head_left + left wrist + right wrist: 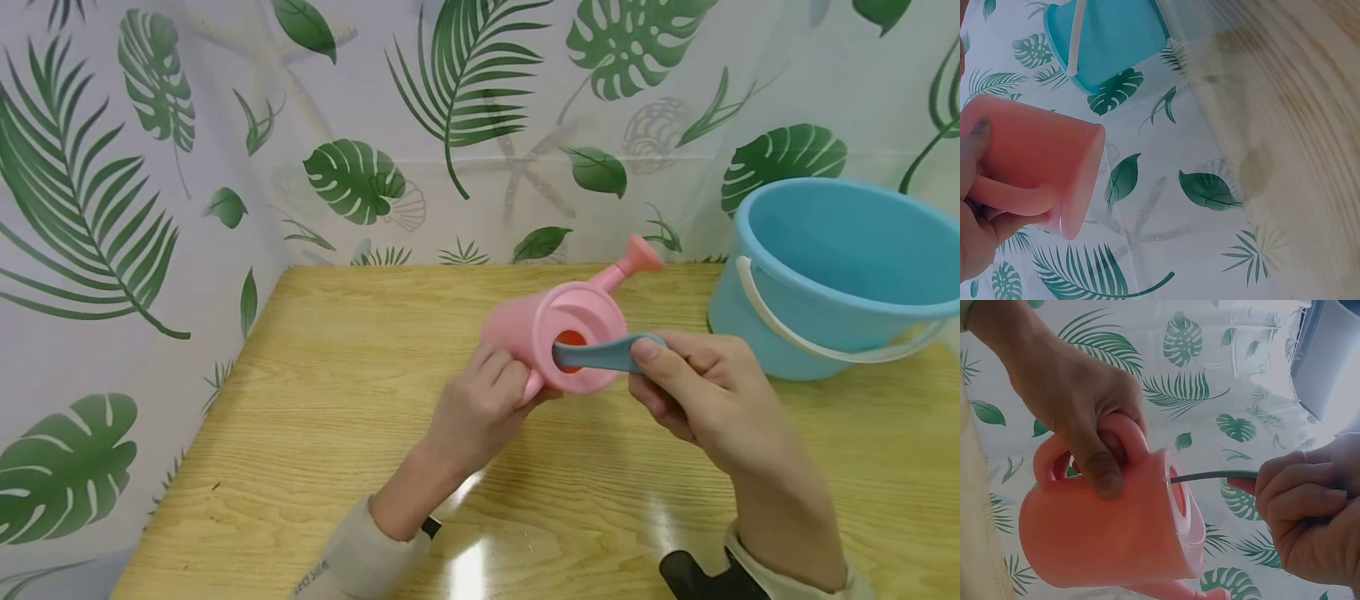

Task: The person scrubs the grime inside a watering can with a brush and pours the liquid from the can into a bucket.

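A pink toy watering can (517, 321) is held tilted above the table, its opening turned toward the head camera. My left hand (483, 400) grips its handle (1129, 434), with the thumb lying along the can's side in the right wrist view. Something orange-red (572, 340) shows inside the can. My right hand (712, 392) pinches the end of a blue-grey handled tool (600, 356) between thumb and fingers. The tool's far end goes into the can's opening and is hidden there, so its kind cannot be told. The can's spout (630, 260) points up and right.
A light blue bucket (795, 333) with a white handle (825, 350) stands on the wooden table (315, 433) at the right. A leaf-patterned cloth (510, 175) hangs behind the table and along its left side.
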Demonstrator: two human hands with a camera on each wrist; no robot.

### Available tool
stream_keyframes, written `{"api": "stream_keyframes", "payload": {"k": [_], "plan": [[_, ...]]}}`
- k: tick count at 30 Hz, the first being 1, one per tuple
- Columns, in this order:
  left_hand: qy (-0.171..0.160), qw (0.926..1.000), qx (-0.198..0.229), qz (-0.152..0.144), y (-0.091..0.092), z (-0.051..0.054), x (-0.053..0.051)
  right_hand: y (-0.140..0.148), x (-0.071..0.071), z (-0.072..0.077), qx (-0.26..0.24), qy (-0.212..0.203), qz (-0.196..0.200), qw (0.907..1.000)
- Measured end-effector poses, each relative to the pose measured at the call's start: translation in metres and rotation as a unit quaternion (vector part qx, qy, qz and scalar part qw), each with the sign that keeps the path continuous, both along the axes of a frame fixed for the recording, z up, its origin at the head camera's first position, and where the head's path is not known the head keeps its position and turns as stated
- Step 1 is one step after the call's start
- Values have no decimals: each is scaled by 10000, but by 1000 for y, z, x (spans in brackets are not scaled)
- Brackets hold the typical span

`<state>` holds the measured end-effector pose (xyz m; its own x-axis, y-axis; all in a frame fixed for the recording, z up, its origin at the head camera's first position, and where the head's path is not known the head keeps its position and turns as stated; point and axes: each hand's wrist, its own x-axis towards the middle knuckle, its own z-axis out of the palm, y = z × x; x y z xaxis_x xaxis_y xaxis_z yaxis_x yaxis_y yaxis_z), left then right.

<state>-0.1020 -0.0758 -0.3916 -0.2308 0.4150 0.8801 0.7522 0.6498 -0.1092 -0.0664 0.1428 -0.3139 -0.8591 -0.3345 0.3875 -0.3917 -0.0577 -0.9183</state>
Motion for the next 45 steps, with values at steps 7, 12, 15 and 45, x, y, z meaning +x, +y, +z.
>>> {"api": "stream_keyframes", "payload": {"k": [7, 12, 15, 45], "plan": [[49, 9999, -52, 81, 0, -1, 1, -10, -5, -3, 403, -127, 156, 9990], [-47, 10000, 7, 6, -1, 0, 1, -5, -3, -3, 18, -63, 59, 10000], [-26, 10000, 75, -9, -1, 1, 0, -1, -3, -3, -164, 6, 145, 9998], [124, 9998, 9, 128, 1, 1, 2, -1, -4, -4, -357, -51, 241, 9991]]}}
